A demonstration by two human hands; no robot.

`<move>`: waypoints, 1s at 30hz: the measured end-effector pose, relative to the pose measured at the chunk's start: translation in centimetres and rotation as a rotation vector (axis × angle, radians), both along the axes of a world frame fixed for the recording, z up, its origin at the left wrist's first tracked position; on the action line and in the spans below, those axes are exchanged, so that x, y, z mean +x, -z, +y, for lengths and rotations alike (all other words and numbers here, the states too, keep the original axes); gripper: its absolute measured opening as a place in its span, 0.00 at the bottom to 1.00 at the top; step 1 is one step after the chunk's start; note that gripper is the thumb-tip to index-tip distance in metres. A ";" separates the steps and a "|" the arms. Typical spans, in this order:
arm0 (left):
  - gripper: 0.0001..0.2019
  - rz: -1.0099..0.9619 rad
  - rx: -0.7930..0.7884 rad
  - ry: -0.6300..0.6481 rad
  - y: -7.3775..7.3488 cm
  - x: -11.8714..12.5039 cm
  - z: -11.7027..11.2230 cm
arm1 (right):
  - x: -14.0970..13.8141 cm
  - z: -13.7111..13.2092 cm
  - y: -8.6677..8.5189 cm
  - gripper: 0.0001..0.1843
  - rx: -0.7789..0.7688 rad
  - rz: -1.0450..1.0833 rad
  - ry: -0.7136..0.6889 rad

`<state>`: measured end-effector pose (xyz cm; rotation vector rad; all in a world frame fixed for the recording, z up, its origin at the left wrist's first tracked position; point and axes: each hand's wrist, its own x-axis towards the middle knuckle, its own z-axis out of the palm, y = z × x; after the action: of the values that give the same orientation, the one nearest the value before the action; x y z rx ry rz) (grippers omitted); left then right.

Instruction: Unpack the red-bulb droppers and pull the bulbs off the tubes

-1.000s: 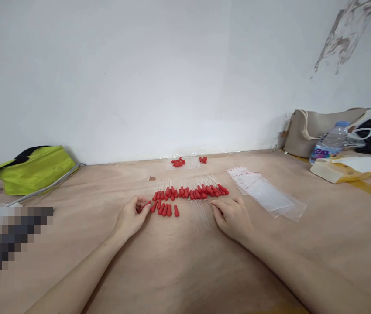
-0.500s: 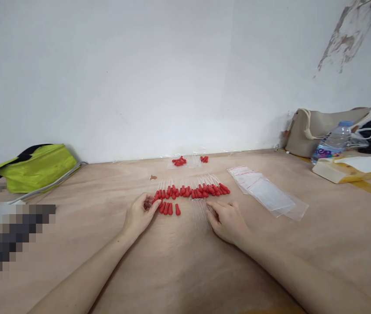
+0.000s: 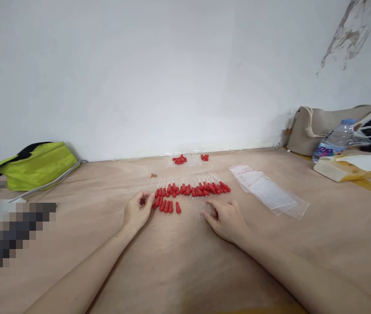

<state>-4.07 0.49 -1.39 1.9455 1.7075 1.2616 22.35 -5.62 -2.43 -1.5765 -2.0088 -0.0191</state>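
Observation:
My left hand (image 3: 137,213) is closed, thumb and fingers brought together beside the left end of a short row of loose red rubber bulbs (image 3: 170,206). Its fingertips meet the leftmost bulbs; whether one is pinched there is hidden. My right hand (image 3: 226,219) rests by a bundle of thin clear tubes (image 3: 198,209), index finger and thumb apart, their tips at the tubes' right side. Just beyond both hands lies a long row of droppers (image 3: 205,189), red bulbs toward me and thin clear stems pointing away.
More red bulbs (image 3: 180,160) lie on clear plastic near the wall. Zip bags (image 3: 267,190) are fanned out at right. Farther right are a bottle (image 3: 334,139), a beige bag (image 3: 313,126) and a yellow-white packet (image 3: 339,169). A lime-green pouch (image 3: 41,168) is at left.
My left hand has drawn back slightly to the left, uncovering more of the leftmost bulbs. My right thumb has shifted a little left over the clear tubes.

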 end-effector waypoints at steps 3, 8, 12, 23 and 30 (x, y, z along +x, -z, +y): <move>0.12 0.055 0.045 -0.029 0.0 -0.2 0.0 | 0.1 0.1 0.1 0.16 0.006 0.025 -0.005; 0.12 0.332 0.055 0.022 -1.7 -0.1 0.6 | 0.2 0.2 0.1 0.14 0.015 0.054 -0.005; 0.15 0.456 -0.006 0.091 -3.1 1.1 2.6 | 0.2 0.2 0.2 0.15 0.015 0.069 0.024; 0.14 0.441 -0.120 -0.006 -3.2 2.5 4.9 | 0.9 0.4 0.4 0.14 0.035 0.123 0.051; 0.10 0.384 0.297 0.038 -2.6 2.0 -1.2 | 1.2 0.5 0.2 0.20 0.213 0.271 0.039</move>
<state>-2.08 -0.74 1.17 2.5191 1.7132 1.2482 23.51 -5.08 -2.62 -1.4026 -1.7076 -0.0316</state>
